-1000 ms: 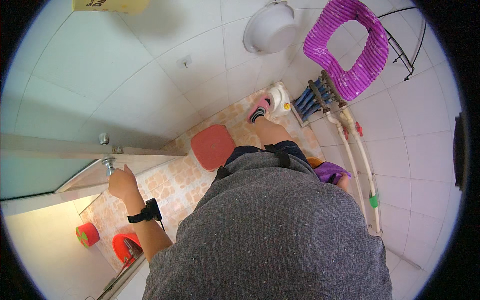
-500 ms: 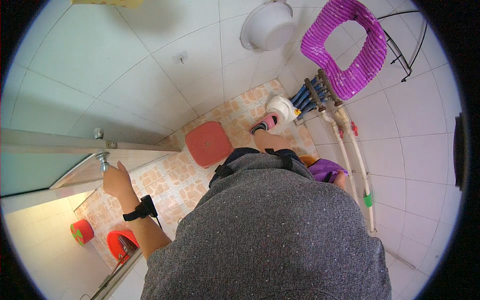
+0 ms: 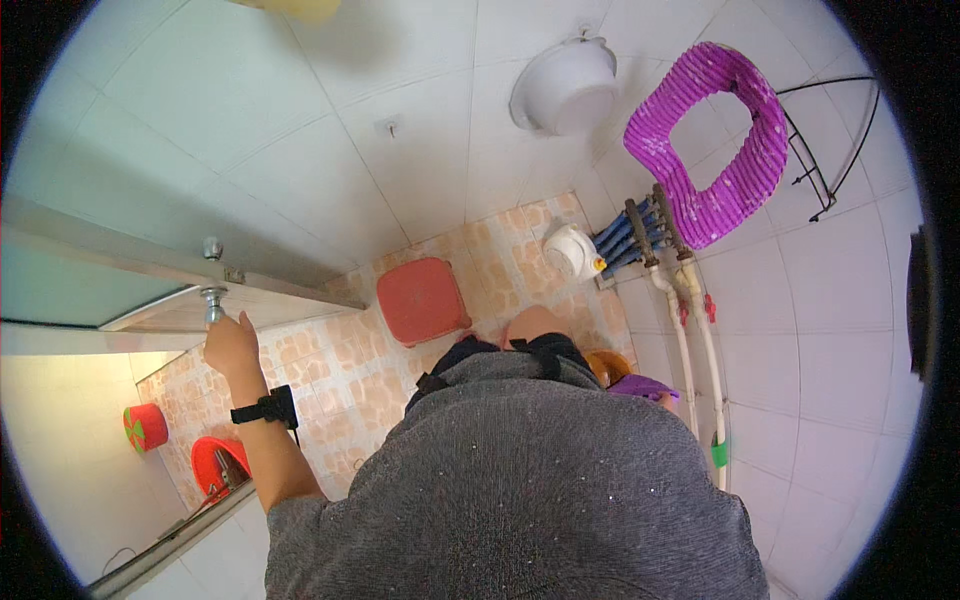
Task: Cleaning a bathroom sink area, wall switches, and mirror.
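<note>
My left hand (image 3: 232, 349), with a black band and small box on its wrist, is closed round the round metal knob (image 3: 214, 303) of the door (image 3: 160, 315) at the left. The door is framed in pale material with a frosted greenish pane. At my right side, only a small part of my right hand (image 3: 667, 401) shows past my grey shirt. It grips the edge of a purple, cloth-like thing (image 3: 641, 386), most of which my body hides. Beside that purple thing is an orange-brown container (image 3: 607, 368), also partly covered.
A red plastic stool (image 3: 422, 301) stands ahead on the tiled floor. Beyond the doorway are a red basin (image 3: 208, 470) and a red-green stool (image 3: 146, 428). White pipes (image 3: 692, 370) run along the right wall. A white basin (image 3: 570, 92) and a purple ribbed ring (image 3: 700, 150) hang up.
My body and view have shifted, and my pink-shod foot has gone out of sight behind me. The left hand stays on the knob; less of the purple thing and right hand shows.
</note>
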`<state>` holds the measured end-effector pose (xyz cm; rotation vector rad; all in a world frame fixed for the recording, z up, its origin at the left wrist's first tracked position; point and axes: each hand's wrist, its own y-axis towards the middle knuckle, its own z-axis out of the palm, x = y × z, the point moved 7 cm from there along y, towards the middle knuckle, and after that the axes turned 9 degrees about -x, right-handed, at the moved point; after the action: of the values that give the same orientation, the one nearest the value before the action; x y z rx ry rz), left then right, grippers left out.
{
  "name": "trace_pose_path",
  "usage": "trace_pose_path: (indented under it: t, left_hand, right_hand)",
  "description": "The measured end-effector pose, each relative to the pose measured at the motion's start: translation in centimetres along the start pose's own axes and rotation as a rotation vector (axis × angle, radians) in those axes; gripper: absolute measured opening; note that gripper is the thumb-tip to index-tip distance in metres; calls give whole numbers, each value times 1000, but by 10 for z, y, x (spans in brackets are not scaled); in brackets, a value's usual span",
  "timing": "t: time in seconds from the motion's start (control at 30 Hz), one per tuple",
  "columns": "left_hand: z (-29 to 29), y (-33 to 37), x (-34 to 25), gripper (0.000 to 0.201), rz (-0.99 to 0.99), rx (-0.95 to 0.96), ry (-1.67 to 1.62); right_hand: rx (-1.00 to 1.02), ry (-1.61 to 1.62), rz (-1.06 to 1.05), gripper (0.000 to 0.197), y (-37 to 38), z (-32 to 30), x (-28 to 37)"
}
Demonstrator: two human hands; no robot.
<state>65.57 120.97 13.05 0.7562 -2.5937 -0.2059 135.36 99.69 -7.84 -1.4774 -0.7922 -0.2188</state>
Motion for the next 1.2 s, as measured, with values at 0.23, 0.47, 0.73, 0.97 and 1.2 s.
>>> trace_pose_path:
  t: [0.23,0.47,0.73,0.97,1.2]
  left_hand:
    - [-5,-15,-1,43,57,79,124]
    - [-5,-39,15,49,79,228,208]
    - [6,-61,60,53,19,217,29]
    - [1,-89,74,54,13,205,4]
    - [17,-123,109,48,32,106,-94]
  right_hand:
    - [-122,-137,37,36,12,-63,34]
    - [143,39,137,38,114,-82,17]
    - [171,-45,167,38,101,-115,9]
    - [-16,-19,177,44,52,-126,-13]
    - [4,-165,95,51,-31,-88,-46]
